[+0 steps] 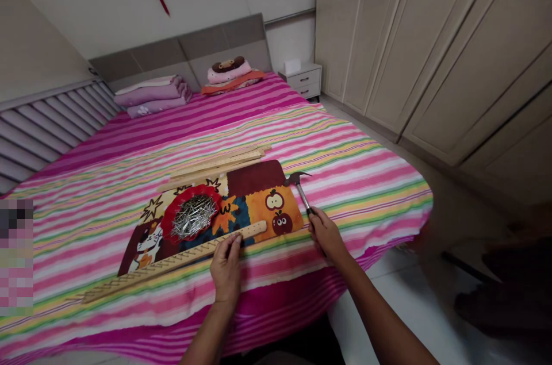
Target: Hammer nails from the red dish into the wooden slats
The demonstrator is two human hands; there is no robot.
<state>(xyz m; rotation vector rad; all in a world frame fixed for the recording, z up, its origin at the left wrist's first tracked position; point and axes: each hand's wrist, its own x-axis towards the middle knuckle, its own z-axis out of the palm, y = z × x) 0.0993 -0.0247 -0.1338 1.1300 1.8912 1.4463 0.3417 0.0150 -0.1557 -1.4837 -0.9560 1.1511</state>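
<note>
My right hand [326,233] is wrapped round the dark handle of a claw hammer [304,195], whose head is raised just past the right edge of a patterned mat [254,175]. My left hand [227,267] pinches at the top of a long wooden strip [190,256]; anything between the fingertips is too small to make out. A row of nails stands up from the strip to the left of that hand. Beyond it, a red scalloped dish [169,216] on the mat holds a heap of silvery nails [196,215].
More wooden strips [219,162] lie behind the mat on the striped bedspread [366,181]. Folded bedding [153,95] and a stack of pillows [233,75] rest by the headboard [224,37]. A nightstand [306,82] and wardrobe [388,37] stand to the right.
</note>
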